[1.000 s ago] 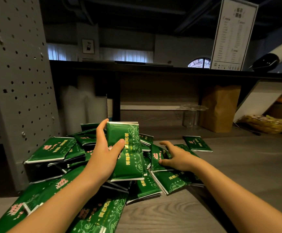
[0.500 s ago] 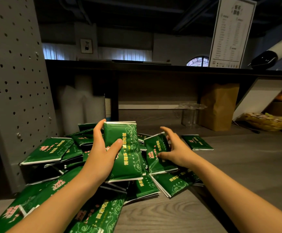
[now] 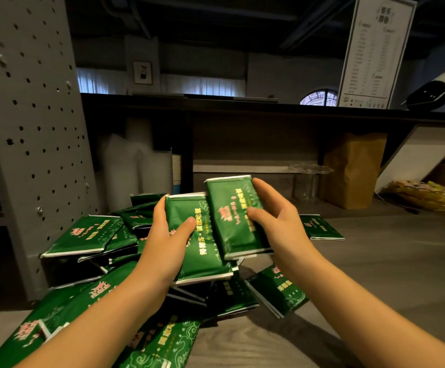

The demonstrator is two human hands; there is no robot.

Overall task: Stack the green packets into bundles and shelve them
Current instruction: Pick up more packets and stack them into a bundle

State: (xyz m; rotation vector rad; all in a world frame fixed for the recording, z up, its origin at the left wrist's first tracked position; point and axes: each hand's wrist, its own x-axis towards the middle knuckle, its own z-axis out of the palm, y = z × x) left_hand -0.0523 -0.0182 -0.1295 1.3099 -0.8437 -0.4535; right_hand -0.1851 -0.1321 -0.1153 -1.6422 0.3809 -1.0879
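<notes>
My left hand (image 3: pixel 167 243) grips a green packet bundle (image 3: pixel 200 248) upright above the heap, thumb across its front. My right hand (image 3: pixel 280 224) holds a single green packet (image 3: pixel 232 216) lifted beside the bundle, its left edge overlapping the bundle's right side. Below both hands lies a loose pile of green packets (image 3: pixel 88 235) spread over the wooden counter (image 3: pixel 375 274). One stray packet (image 3: pixel 319 227) lies flat to the right of my right hand. The shelf opening (image 3: pixel 256 144) behind the pile is dark and recessed.
A grey perforated panel (image 3: pixel 30 128) stands at the left against the pile. In the shelf sit white foam rolls (image 3: pixel 133 168), a clear glass stand (image 3: pixel 309 179), a brown paper bag (image 3: pixel 354 168) and a basket (image 3: pixel 434 195). A menu sign (image 3: pixel 375 49) stands on top.
My right hand has picked a packet off the pile and raised it leftward up to the bundle in my left hand. The left hand has stayed nearly still.
</notes>
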